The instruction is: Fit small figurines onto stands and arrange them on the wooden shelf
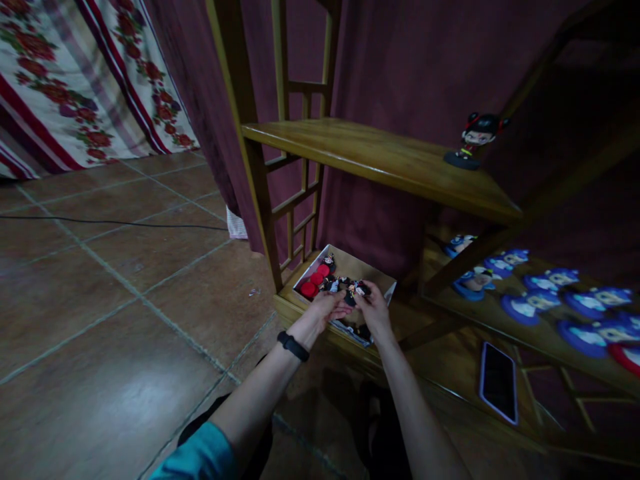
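Note:
A small black-haired figurine [357, 291] with a dark base is held between my two hands, above an open cardboard box [383, 275]. My right hand [376, 308] pinches it from the right side. My left hand [329, 308], with a black band on the wrist, closes on its lower left; the fingertips are partly hidden. Inside the box lie red round pieces [315, 281] and another dark-haired figurine [329, 261] near the back left corner. More dark pieces in the box are partly covered by my hands.
The box stands on the low board of a wooden shelf [350, 143]. A similar figurine [475, 140] stands on the upper board. Several blue figurines [533, 303] lie to the right, above a phone [499, 382]. A black cable [115, 223] crosses the tiled floor.

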Tool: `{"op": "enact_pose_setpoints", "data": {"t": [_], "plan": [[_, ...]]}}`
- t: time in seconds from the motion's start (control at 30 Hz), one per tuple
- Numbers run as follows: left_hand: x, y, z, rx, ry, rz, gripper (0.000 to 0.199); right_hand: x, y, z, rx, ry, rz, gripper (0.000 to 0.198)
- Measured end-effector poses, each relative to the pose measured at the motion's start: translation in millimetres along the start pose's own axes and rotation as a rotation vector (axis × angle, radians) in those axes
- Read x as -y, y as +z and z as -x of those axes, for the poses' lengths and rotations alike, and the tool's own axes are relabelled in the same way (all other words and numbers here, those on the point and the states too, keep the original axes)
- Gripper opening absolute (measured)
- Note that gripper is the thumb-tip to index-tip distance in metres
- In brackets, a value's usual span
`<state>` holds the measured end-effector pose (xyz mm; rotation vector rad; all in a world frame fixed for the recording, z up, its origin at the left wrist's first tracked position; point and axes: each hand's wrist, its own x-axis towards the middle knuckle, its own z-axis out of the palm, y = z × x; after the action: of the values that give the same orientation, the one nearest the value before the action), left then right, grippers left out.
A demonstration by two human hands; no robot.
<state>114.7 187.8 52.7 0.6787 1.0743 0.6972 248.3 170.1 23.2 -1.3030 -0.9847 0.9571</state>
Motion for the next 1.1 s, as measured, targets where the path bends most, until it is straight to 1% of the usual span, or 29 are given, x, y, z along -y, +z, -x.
{"op": "enact_pose_setpoints", "data": {"t": [0.3,0.57,0.67,0.87,0.97,1.1], "plan": [[-0.2,1.1,-0.4,-0.013,0.016,-0.022,0.029,3.2,0.2,1.8,0.032,-0.014,0.013,0.041],[1.4,-0.3,-4.3,-0.018,0.028,-0.053,0.033,7.2,-5.3,1.6,0.142,0.024,0.005,0.04],[3.8,0.4,-5.3,-0.022,0.07,-0.063,0.035,6.3,-6.2,0.6,0.142,0.032,-0.004,0.04],[6.8,4.6,-5.0,-0.1,0.199,-0.109,0.034,3.2,-6.2,-1.0,0.132,0.019,-0.022,0.04],[7.2,4.3,-5.7,-0.098,0.186,-0.102,0.034,2.6,-6.7,-1.4,0.142,0.005,-0.007,0.039],[7.6,1.6,-7.4,-0.062,0.147,-0.056,0.036,4.4,-8.4,-1.6,0.168,-0.002,-0.004,0.038]]}}
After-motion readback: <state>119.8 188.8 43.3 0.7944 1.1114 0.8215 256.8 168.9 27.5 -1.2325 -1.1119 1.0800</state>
